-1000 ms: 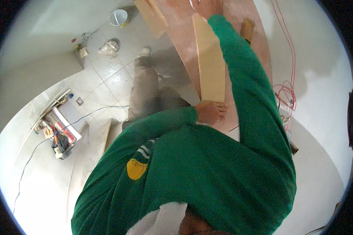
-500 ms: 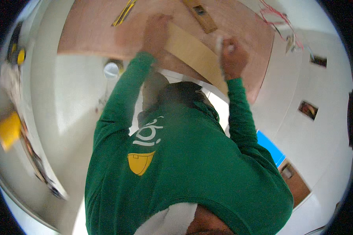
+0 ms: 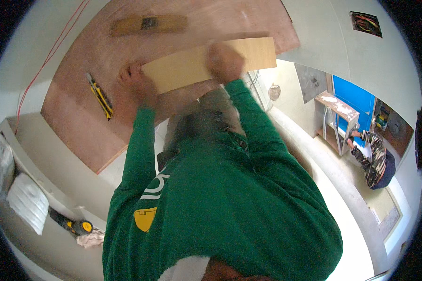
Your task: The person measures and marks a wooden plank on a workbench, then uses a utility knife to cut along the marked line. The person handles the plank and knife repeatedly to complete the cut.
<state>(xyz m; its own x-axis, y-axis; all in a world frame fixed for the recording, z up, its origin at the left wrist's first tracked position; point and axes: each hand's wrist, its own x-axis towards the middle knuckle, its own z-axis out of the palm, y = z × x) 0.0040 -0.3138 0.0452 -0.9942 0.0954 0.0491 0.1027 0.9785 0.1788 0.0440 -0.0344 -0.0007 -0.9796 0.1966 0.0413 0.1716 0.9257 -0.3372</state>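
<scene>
A long pale wooden strip point(image 3: 258, 52) lies across the reddish plywood board point(image 3: 75, 136). My left hand point(image 3: 138, 84) is closed at the strip's left end, its fingers curled against it. My right hand point(image 3: 225, 63), blurred, is closed on top of the strip, right of its middle; what its fingers hold, if anything, is hidden. A yellow and black utility knife point(image 3: 99, 96) rests on the plywood left of my left hand. Beyond the strip lies a brown wooden offcut point(image 3: 169, 24) with a dark patch in its middle.
Red wires point(image 3: 47, 61) hang at the left. A shelf at lower left holds white foam point(image 3: 28, 201) and a yellow-black tool point(image 3: 75, 225). At right, a person in camouflage point(image 3: 377, 166) bends at a small white unit point(image 3: 337, 105); a wall cutout point(image 3: 365, 23) has wires.
The view has swung round, bringing the other person into sight. The strip now lies nearly crosswise in the picture, and both my hands have come onto it.
</scene>
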